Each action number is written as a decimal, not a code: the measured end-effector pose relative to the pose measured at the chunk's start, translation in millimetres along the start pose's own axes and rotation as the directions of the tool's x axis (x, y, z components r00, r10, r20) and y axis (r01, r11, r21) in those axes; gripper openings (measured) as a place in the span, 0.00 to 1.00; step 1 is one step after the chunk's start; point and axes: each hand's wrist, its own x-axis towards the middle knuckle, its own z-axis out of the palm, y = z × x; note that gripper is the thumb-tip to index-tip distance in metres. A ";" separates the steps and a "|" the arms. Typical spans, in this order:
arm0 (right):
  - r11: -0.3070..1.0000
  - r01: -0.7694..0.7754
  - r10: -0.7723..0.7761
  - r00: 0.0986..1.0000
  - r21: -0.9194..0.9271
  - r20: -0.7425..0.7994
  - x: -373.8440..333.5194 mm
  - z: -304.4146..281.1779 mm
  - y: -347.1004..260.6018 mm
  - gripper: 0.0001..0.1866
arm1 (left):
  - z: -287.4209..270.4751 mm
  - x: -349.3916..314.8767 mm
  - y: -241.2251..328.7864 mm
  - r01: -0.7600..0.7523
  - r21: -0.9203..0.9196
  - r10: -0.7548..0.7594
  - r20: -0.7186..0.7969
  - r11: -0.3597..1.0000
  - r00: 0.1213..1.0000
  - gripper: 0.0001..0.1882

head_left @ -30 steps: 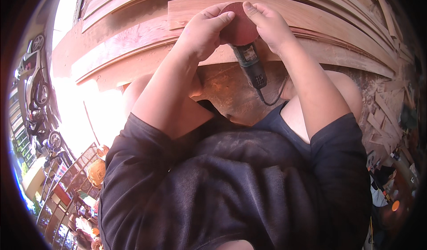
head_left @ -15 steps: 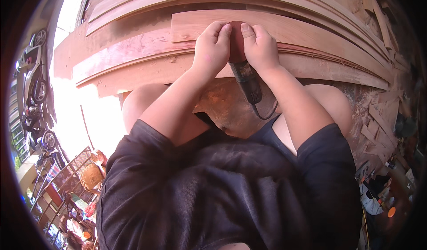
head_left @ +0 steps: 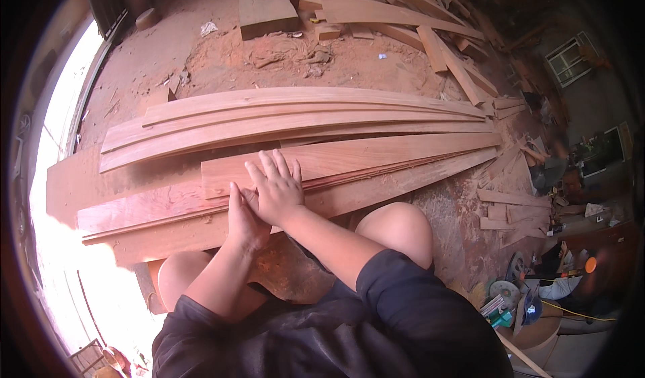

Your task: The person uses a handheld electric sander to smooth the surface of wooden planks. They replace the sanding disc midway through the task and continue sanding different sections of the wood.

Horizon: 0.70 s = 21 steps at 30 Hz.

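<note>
My right hand [head_left: 277, 190] is open, fingers spread, above the near edge of a reddish plank [head_left: 376, 157]. Its heel and thumb side press against my left hand [head_left: 247, 222]. The left hand is tilted up with one digit stretched out straight; its other fingers are partly hidden behind the right. No tool shows in either hand. Beneath the plank lies a longer, pinker board [head_left: 144, 206], and both rest on a stack in front of my knees. The sander seen earlier is out of sight.
More long boards [head_left: 295, 112] lie just beyond. Farther off are a wooden block [head_left: 267, 16] and a pile of planks [head_left: 396, 12] on the dusty floor. Offcuts [head_left: 514, 210] lie to the right, near a round fan-like object [head_left: 505, 290] and a yellow cord [head_left: 578, 311].
Both hands have left the disc of the corded sander, which no longer shows. They have come together, the right hand spreading its fingers. The view has swung up, revealing more floor.
</note>
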 end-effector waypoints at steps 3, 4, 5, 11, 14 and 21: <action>0.999 -0.051 0.049 0.995 0.017 0.091 -1.6 1.1 -13.8 0.31 | 1.4 -12.0 3.9 -0.032 0.046 0.035 -0.070 0.998 0.997 0.44; 0.998 -0.062 0.058 0.992 0.027 0.109 -1.9 -0.2 -14.2 0.29 | 0.8 -13.8 1.8 -0.031 0.075 0.038 -0.088 0.997 0.995 0.43; 0.995 -0.089 0.080 0.979 0.039 0.189 -1.2 -1.8 -14.5 0.26 | -3.6 -13.2 -1.0 -0.029 0.072 0.035 -0.089 0.997 0.995 0.43; 0.987 -0.159 0.151 0.924 -0.007 0.352 2.6 -17.5 -25.0 0.17 | -15.7 -7.5 -2.8 -0.014 0.119 0.025 -0.094 0.993 0.995 0.39; 0.984 -0.177 0.150 0.911 0.033 0.385 6.8 -5.9 -15.8 0.20 | -0.7 -19.4 -2.0 0.011 0.126 0.012 -0.175 0.992 0.984 0.37; 0.992 -0.106 0.085 0.963 0.067 0.256 -6.2 23.6 -23.0 0.29 | -30.8 -11.1 -26.1 -0.157 0.068 0.170 -0.344 0.985 0.923 0.34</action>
